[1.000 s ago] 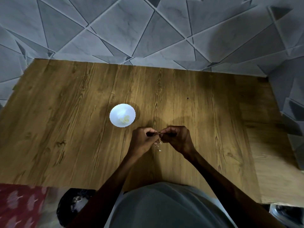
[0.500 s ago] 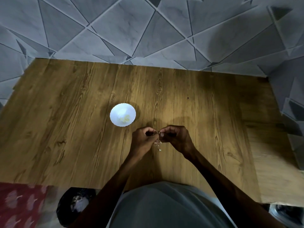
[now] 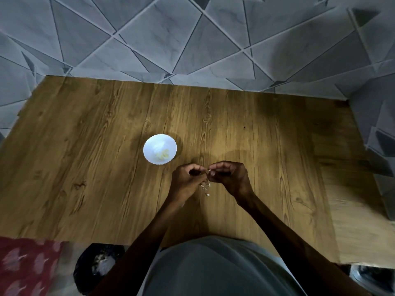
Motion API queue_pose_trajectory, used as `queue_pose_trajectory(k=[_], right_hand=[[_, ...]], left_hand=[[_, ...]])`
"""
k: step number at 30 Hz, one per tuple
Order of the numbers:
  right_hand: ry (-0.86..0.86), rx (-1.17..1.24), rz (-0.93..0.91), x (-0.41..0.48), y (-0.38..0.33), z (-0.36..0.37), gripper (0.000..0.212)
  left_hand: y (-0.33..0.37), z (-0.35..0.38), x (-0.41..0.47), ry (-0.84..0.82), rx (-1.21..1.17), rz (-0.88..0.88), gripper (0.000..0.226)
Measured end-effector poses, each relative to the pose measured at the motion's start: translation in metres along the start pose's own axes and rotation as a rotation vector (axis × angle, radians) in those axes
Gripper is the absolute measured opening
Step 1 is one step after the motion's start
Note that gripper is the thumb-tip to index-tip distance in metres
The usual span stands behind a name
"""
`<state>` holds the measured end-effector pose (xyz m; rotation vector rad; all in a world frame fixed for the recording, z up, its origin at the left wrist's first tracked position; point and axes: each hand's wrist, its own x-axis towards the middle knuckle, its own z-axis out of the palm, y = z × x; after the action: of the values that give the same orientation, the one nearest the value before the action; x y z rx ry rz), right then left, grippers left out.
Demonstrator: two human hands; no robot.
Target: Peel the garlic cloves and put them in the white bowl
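Note:
A small white bowl (image 3: 159,149) stands on the wooden table (image 3: 85,167), with a few pale peeled cloves (image 3: 162,154) inside it. Just right of and nearer than the bowl, my left hand (image 3: 189,180) and my right hand (image 3: 229,177) meet above the table. Both pinch a small garlic clove (image 3: 208,172) between fingertips; most of it is hidden by the fingers. Thin bits of papery skin (image 3: 205,189) hang or lie just below the hands.
A grey tiled wall (image 3: 192,39) backs the table and turns along the right side. At the near left edge are a red patterned cloth (image 3: 25,268) and a dark round bin (image 3: 100,265). A lighter wood surface (image 3: 359,221) adjoins on the right.
The hands stay together on the clove with only small finger movements. The bowl has not moved on the table.

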<state>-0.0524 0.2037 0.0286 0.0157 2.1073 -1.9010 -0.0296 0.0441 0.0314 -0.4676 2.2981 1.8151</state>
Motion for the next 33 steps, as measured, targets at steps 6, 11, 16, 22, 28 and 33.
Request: queue_pose_trajectory(k=[6,11,16,22,28,33], right_hand=[[-0.026,0.058,0.017,-0.001,-0.002,-0.001,0.017],[-0.044,0.104,0.076,-0.002,0.0,-0.002,0.022],[-0.045,0.087,0.113,-0.003,0.0,-0.002,0.026],[-0.039,-0.262,0.047,-0.001,0.021,-0.001,0.012],[-0.142,-0.646,-0.081,0.025,0.026,0.03,0.012],[-0.188,-0.737,-0.11,0.049,0.032,0.076,0.019]], left_hand=[[-0.004,-0.002,0.001,-0.039,0.023,0.046,0.011],[-0.007,-0.001,0.001,-0.108,0.075,0.067,0.008],[-0.014,0.0,0.001,-0.08,0.028,-0.011,0.015],[-0.046,-0.014,0.007,0.002,0.391,-0.025,0.012],[-0.072,-0.034,-0.003,0.046,0.499,-0.052,0.011],[-0.083,-0.054,-0.01,0.104,0.461,-0.039,0.011]])
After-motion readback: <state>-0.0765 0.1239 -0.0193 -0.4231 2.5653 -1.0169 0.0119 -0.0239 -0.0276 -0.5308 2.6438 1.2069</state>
